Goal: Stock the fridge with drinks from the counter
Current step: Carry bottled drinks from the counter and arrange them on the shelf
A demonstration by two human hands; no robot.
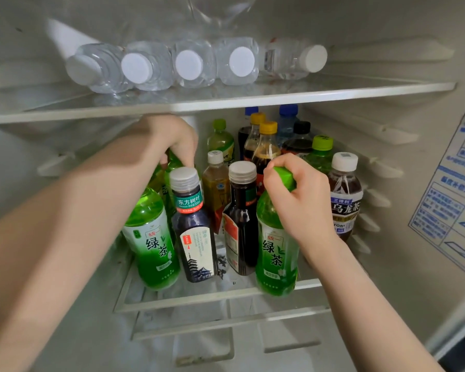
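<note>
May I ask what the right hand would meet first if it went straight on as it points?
The right hand would probably meet the grey-capped dark bottle beside the green tea bottle it grips; depth unclear.

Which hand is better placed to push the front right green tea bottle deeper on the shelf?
The right hand: it grips that green tea bottle by its cap. The left hand holds another bottle farther left.

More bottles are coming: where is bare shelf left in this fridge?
Bare: the upper glass shelf right of the five clear water bottles. The lower shelf is crowded; only a narrow front strip shows between the two green tea bottles.
</note>
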